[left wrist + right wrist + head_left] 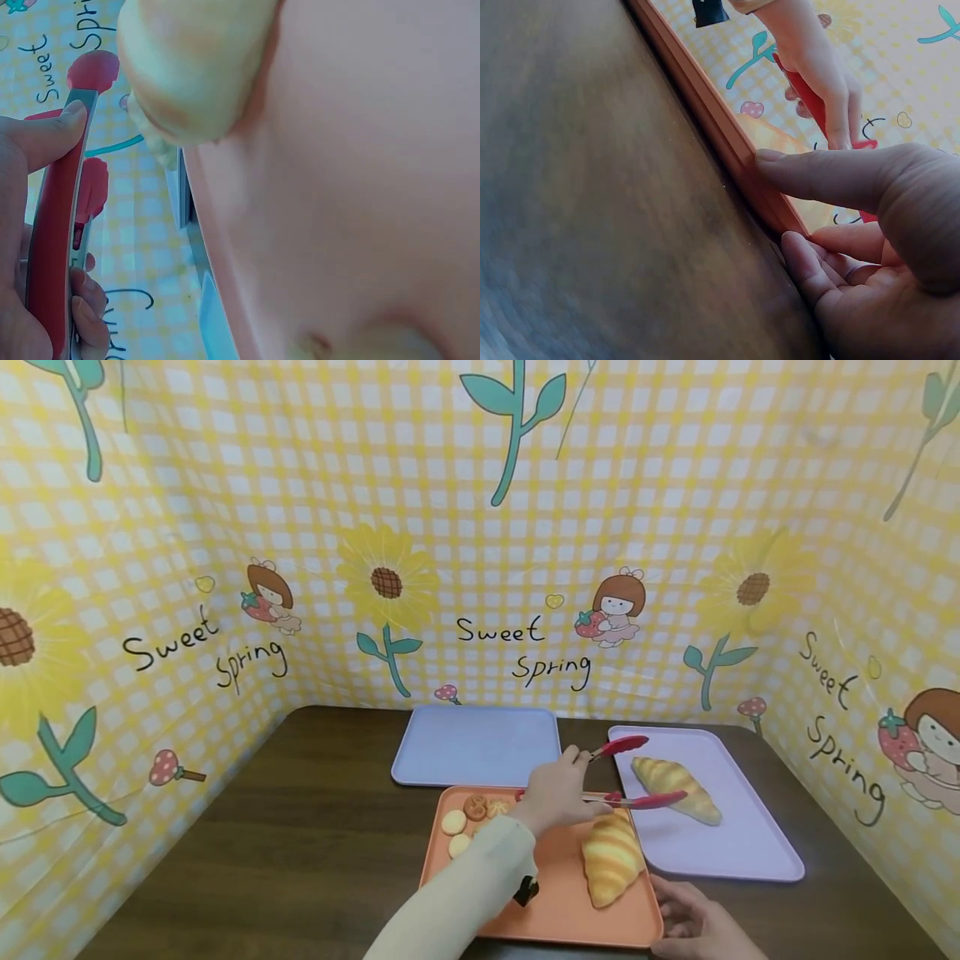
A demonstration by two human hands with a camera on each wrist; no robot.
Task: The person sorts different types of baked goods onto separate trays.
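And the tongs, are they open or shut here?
Open: the tongs are in the left hand, and the head view shows their two red tips spread well apart.

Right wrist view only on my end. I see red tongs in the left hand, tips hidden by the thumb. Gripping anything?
Observer: No. The left wrist view shows the tips of the red tongs apart, with nothing between them.
Operator: What's near the tips?
Observer: In the head view, a croissant on the lilac tray; the lower tip overlaps it, contact unclear.
Operator: And the orange tray at the right hand, what's on its left side?
Observer: Cookies, partly hidden by the left sleeve in the head view.
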